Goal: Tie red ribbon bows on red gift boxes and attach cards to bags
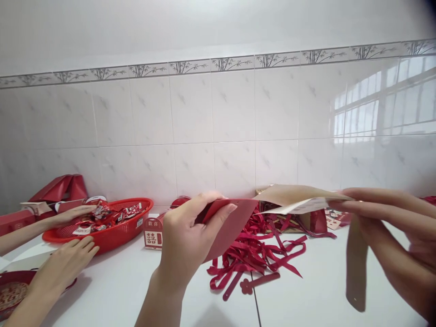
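Observation:
My left hand (190, 236) is closed on a folded dark-red sheet (231, 227), thumb on the near face and fingers behind. My right hand (398, 231) pinches the end of a beige sheet (293, 193) with a whitish printed piece (296, 207) under it. A brown strip (356, 268) with a small hole near its end hangs below my right fingers. The red and beige sheets meet or overlap between my hands; I cannot tell if they are joined. Beneath them lies a pile of red ribbons (252, 254) on the white table, with a red flower-ended strap (260, 282) in front.
At left, another person's two hands (66, 259) are at a red plastic basket (136, 222) of wrapped sweets. A small red-and-white box (153, 234) stands right of it. Red bags (61, 188) are behind, and a round red container (13, 290) is at front left. A tiled wall (231, 168) backs the table.

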The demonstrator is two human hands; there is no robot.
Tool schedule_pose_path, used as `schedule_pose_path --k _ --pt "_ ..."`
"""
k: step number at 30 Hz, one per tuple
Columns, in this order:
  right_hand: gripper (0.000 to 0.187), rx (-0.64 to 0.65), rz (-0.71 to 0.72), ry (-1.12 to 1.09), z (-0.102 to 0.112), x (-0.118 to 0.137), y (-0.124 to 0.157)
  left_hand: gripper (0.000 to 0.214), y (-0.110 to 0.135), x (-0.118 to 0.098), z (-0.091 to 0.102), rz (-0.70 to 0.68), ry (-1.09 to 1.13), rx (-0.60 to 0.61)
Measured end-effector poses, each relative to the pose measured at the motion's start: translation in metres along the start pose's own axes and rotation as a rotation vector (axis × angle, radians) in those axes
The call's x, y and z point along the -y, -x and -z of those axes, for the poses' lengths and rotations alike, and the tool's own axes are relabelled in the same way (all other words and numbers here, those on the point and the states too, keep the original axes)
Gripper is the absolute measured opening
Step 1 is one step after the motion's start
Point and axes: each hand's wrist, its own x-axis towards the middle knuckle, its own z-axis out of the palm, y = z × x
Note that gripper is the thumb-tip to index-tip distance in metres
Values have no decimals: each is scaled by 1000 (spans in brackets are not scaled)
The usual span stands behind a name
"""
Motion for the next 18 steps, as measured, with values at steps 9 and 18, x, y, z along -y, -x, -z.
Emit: schedule_pose_path --k 9,18 --pt "26 194 195 57 -19 22 2 17 4 -2 -2 -22 18 128" --pt "30 459 278 -138 -58 47 10 34 3 -7 -15 -151 102 134"
